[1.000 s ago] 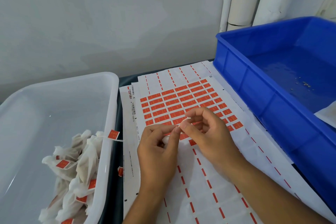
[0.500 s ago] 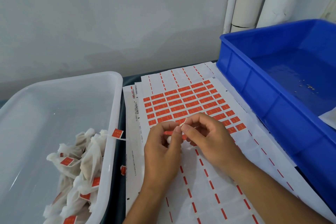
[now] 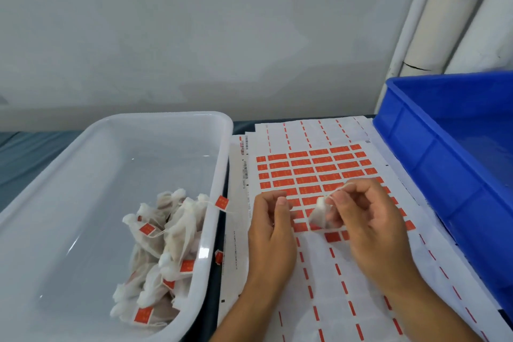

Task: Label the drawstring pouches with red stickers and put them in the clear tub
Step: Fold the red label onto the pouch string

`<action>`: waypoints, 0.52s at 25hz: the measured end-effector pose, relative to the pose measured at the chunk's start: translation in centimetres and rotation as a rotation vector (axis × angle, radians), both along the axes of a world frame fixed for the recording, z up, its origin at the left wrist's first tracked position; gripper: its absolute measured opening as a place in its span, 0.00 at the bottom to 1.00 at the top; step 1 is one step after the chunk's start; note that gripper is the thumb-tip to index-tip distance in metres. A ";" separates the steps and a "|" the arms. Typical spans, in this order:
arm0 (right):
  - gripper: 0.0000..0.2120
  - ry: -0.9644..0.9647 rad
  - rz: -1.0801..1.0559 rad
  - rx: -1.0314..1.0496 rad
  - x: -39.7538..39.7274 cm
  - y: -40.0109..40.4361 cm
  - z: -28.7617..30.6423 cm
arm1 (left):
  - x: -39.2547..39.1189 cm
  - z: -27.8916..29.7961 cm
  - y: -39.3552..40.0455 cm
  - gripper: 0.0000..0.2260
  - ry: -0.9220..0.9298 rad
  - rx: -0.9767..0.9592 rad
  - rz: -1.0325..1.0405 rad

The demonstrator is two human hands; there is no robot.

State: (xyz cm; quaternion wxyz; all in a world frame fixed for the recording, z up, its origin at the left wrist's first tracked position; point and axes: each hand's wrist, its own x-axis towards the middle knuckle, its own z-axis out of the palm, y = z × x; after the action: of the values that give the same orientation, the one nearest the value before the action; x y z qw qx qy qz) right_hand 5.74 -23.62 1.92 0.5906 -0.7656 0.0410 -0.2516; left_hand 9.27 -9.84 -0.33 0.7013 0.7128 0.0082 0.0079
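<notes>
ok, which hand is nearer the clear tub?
Left. The left hand hovers over the sticker sheet just right of the clear tub; the right hand is farther right, pinching a pouch.

Glossy plastic tub [image 3: 219, 164]; gauzy (cloth) pouch [image 3: 319, 214]

Both forearms are bare up to the frame's lower edge, with no sleeve in view. The left hand [image 3: 270, 233] and right hand [image 3: 369, 226] are bare too, and the fingernails that show are short and plain.
</notes>
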 end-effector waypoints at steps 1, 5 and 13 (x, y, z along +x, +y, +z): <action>0.03 -0.031 0.016 0.003 0.1 0.3 0.5 | 0.0 0.0 0.0 0.07 0.033 -0.022 -0.003; 0.03 -0.094 0.171 0.061 0.9 2.6 3.6 | 0.3 -0.4 0.4 0.08 0.058 -0.020 0.016; 0.04 -0.035 0.746 0.316 6.2 11.0 9.1 | 1.2 -0.9 0.2 0.04 0.152 0.008 0.046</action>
State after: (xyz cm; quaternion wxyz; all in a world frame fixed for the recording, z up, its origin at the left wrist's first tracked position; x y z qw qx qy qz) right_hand 11.93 -12.66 11.03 0.7526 -0.6233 -0.2113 -0.0235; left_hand 10.46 -9.60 -1.26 0.6954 0.7138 0.0776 -0.0303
